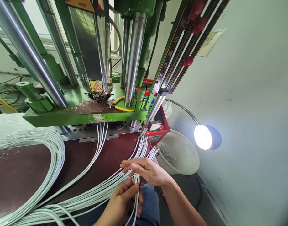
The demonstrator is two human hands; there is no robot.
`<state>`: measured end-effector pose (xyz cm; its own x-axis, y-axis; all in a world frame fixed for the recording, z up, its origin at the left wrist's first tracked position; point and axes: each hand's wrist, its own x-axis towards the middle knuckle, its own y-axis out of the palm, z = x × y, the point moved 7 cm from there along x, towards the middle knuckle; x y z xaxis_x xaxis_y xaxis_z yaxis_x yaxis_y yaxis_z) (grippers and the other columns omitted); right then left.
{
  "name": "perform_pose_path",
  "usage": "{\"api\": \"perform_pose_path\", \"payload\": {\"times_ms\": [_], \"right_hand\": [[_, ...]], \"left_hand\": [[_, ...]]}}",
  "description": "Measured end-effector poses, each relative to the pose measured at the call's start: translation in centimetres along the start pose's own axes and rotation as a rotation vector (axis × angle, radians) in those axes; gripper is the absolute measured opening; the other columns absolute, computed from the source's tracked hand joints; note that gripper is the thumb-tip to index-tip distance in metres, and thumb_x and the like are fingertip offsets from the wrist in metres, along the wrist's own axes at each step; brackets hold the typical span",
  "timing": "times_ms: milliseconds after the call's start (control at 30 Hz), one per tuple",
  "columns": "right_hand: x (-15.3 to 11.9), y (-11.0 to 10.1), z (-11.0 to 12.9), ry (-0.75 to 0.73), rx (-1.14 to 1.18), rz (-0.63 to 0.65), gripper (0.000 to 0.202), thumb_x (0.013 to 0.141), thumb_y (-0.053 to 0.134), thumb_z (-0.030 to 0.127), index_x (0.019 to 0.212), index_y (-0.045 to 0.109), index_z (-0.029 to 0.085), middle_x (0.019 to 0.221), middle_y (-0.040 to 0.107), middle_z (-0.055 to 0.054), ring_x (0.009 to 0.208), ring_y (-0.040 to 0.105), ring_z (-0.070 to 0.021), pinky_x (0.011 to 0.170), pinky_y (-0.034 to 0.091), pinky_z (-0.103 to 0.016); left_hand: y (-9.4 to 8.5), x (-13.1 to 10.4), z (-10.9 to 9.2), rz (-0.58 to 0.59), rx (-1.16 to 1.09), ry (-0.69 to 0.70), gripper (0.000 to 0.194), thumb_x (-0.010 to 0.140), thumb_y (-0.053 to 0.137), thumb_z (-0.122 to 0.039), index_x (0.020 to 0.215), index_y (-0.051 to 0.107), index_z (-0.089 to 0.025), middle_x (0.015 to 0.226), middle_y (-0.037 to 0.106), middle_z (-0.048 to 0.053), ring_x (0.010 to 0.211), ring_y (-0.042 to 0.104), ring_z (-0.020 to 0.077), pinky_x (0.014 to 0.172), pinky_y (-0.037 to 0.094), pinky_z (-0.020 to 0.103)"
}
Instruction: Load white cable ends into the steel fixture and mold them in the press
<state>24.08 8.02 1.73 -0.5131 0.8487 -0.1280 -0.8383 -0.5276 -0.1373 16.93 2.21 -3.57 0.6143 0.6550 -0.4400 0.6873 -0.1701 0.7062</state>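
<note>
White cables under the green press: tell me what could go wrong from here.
1. The yellow-handled pliers lie on the press's green plate; if that plate moved, they might slide or get caught.
2. The white cables sweep together in long curves on the table, so pulling one could drag or tangle others.
3. Metal-tipped cable ends cluster at the table's right side near the bucket; the right hand could nudge some off.

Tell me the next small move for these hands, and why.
Probably use the right hand to even up the white cables in the left hand: the left pinches several together, and the right is close by, just above that grip.
</note>
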Motion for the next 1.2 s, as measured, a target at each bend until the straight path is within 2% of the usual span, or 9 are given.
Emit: {"api": "perform_pose_path", "payload": {"times_ms": [133, 233, 433, 533, 633, 800, 933, 1033, 1200], "right_hand": [[0.0, 0.7, 0.7, -0.022, -0.072, 0.119, 0.054, 0.098, 0.038, 0.053, 0.128, 0.061, 0.014, 0.119, 0.067, -0.013, 0.11, 0.064, -0.0216, 0.095, 0.05, -0.035], [0.1, 0.6, 0.5, 0.006, 0.006, 0.105, 0.056, 0.097, 0.039, 0.055, 0.128, 0.061, 0.014, 0.118, 0.068, -0.013, 0.11, 0.064, -0.0221, 0.093, 0.051, -0.035], [0.0, 0.6, 0.3, 0.026, 0.006, 0.095, 0.05, 0.098, 0.037, 0.052, 0.131, 0.057, 0.02, 0.119, 0.067, -0.009, 0.11, 0.063, -0.0199, 0.091, 0.051, -0.034], [-0.4, -0.6, 0.5, 0.027, -0.053, -0.053, 0.046, 0.1, 0.038, 0.047, 0.127, 0.058, 0.017, 0.112, 0.069, -0.008, 0.102, 0.064, -0.0173, 0.088, 0.051, -0.03], [-1.5, -2.3, 0.5, 0.089, -0.253, -0.288, 0.033, 0.094, 0.052, 0.044, 0.096, 0.068, 0.015, 0.084, 0.07, -0.003, 0.075, 0.062, -0.0131, 0.067, 0.048, -0.023], [-2.9, -1.5, -0.1, 0.213, -0.252, -0.294, 0.014, 0.085, 0.065, 0.029, 0.078, 0.062, 0.016, 0.061, 0.063, 0.003, 0.056, 0.055, -0.0098, 0.054, 0.041, -0.02], [-3.4, -1.2, 0.3, 0.193, -0.2, -0.256, 0.01, 0.085, 0.063, 0.022, 0.077, 0.059, 0.017, 0.063, 0.064, 0.003, 0.056, 0.056, -0.0092, 0.055, 0.042, -0.02], [-3.2, -1.0, 1.8, 0.046, -0.177, -0.174, 0.013, 0.085, 0.065, 0.027, 0.078, 0.061, 0.017, 0.068, 0.064, 0.002, 0.06, 0.056, -0.0097, 0.058, 0.044, -0.021], [-1.7, -1.9, 3.9, -0.181, -0.389, -0.267, 0.005, 0.084, 0.067, 0.022, 0.081, 0.065, 0.018, 0.119, 0.061, -0.007, 0.11, 0.057, -0.018, 0.097, 0.042, -0.032]], "left_hand": [[-0.1, 0.5, -0.9, 0.042, 0.044, 0.074, 0.03, 0.072, 0.075, -0.044, 0.073, 0.065, -0.015, 0.06, 0.061, 0.002, 0.048, 0.054, 0.0118, 0.048, 0.045, 0.023], [0.1, 0.5, -1.4, 0.11, 0.131, 0.092, 0.028, 0.068, 0.08, -0.039, 0.075, 0.066, -0.015, 0.061, 0.063, 0.002, 0.052, 0.055, 0.0121, 0.054, 0.046, 0.024], [-0.4, 0.3, -2.1, 0.051, 0.169, 0.059, 0.032, 0.071, 0.076, -0.044, 0.072, 0.066, -0.013, 0.07, 0.068, 0.006, 0.057, 0.058, 0.0134, 0.061, 0.045, 0.026], [-0.3, 0.2, -2.2, 0.055, 0.163, 0.049, 0.032, 0.074, 0.073, -0.045, 0.074, 0.066, -0.014, 0.069, 0.069, 0.007, 0.058, 0.059, 0.0136, 0.063, 0.044, 0.026], [-0.6, 0.2, -2.4, 0.024, 0.176, 0.052, 0.032, 0.072, 0.075, -0.044, 0.073, 0.064, -0.014, 0.072, 0.07, 0.006, 0.06, 0.059, 0.0136, 0.064, 0.045, 0.026], [-0.6, 0.2, -3.0, -0.028, 0.177, 0.059, 0.034, 0.071, 0.075, -0.046, 0.079, 0.067, -0.015, 0.077, 0.069, 0.006, 0.064, 0.061, 0.0149, 0.066, 0.046, 0.027], [-0.6, 0.3, -3.1, -0.064, 0.201, 0.066, 0.037, 0.072, 0.073, -0.051, 0.076, 0.068, -0.015, 0.07, 0.066, 0.004, 0.066, 0.061, 0.0149, 0.07, 0.047, 0.027], [-0.6, 0.6, -2.9, -0.088, 0.19, 0.062, 0.037, 0.072, 0.074, -0.052, 0.077, 0.068, -0.016, 0.071, 0.065, 0.003, 0.065, 0.059, 0.0134, 0.073, 0.047, 0.026], [0.2, 1.0, -2.3, -0.038, 0.198, 0.047, 0.033, 0.075, 0.073, -0.046, 0.075, 0.067, -0.014, 0.071, 0.068, 0.007, 0.062, 0.06, 0.0153, 0.068, 0.048, 0.028]]}}
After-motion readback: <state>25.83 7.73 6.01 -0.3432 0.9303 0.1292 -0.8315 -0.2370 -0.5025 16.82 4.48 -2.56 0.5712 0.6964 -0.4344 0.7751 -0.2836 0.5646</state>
